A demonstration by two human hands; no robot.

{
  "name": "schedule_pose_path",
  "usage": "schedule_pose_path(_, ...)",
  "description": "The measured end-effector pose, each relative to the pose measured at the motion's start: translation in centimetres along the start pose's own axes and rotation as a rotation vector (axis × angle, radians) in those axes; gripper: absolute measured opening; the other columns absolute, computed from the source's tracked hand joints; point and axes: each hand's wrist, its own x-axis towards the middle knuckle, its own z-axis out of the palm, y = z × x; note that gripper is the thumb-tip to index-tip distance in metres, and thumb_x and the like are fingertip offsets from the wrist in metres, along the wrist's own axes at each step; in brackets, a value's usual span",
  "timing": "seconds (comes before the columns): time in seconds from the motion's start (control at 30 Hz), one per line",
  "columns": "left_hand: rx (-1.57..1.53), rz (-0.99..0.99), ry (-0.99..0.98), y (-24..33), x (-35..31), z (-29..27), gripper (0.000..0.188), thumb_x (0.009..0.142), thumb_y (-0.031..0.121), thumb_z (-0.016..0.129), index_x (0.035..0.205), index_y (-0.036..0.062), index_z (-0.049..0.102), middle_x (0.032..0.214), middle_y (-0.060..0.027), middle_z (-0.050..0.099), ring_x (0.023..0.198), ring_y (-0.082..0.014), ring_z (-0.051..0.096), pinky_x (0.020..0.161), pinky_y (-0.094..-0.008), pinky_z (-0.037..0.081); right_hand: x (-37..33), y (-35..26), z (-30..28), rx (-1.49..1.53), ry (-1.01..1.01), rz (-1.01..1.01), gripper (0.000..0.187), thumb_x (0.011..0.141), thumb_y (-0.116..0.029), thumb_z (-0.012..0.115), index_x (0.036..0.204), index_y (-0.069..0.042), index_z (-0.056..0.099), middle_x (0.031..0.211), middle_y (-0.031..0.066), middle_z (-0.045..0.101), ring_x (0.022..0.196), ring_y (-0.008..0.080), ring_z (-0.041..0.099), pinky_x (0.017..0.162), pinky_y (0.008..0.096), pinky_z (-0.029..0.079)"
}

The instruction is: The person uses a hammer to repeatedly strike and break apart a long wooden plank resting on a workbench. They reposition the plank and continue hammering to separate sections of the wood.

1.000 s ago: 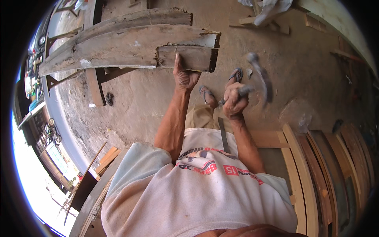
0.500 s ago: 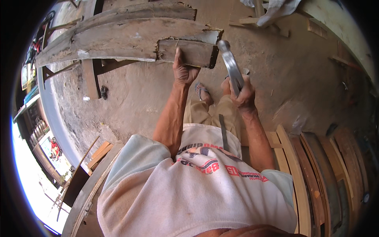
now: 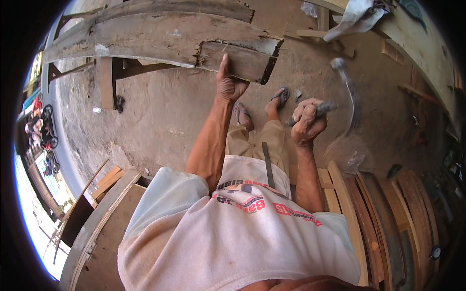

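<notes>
My left hand [image 3: 231, 86] grips the near edge of a short wooden board [image 3: 240, 60], its thumb on top and its other fingers hidden beneath. This board fits into a notch at the right end of a long weathered plank [image 3: 150, 39], whose edges are splintered. A thin, nail-like sliver stands near my thumb. To the right, apart from the plank, my right hand [image 3: 309, 122] is closed around the dark handle of a hammer [image 3: 353, 104]. The hammer's metal head is smeared by motion and points away to the right.
A second weathered plank [image 3: 194, 8] lies beyond the first, with a wooden support [image 3: 108, 85] under them. Several long boards [image 3: 374, 223] stand at the lower right. A wooden cabinet [image 3: 109, 233] is at the lower left. My sandalled feet [image 3: 277, 97] rest on the dusty floor.
My right hand has swung the hammer to the right, away from the plank end, and turned it over. My left hand keeps its hold on the short board.
</notes>
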Motion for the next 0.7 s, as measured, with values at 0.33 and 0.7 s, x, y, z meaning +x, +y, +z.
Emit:
schedule_pose_path(0.33,-0.082,0.081,0.033,-1.2,0.2,0.1,0.057,0.091,0.039,0.075,0.137,0.0088,0.059,0.142,-0.013,0.058,0.133,-0.0348,0.053,0.116,-0.0588,0.038,-0.5,0.1,0.5,0.279,0.151,0.541,0.034,0.108,-0.038,0.051,0.091,-0.009,0.049,0.065,-0.0054,0.042,0.052,0.0034,0.041,0.047,0.0221,0.037)
schedule_pose_path(0.7,-0.043,0.086,0.043,-1.1,0.2,0.2,0.055,0.092,0.039,0.073,0.137,0.0106,0.06,0.14,-0.0116,0.061,0.13,-0.0345,0.055,0.114,-0.058,0.041,4.0,-4.9,-2.6,0.341,0.307,0.343,0.052,0.106,-0.055,0.047,0.085,-0.008,0.048,0.063,-0.0012,0.045,0.049,0.0086,0.045,0.046,0.0266,0.041)
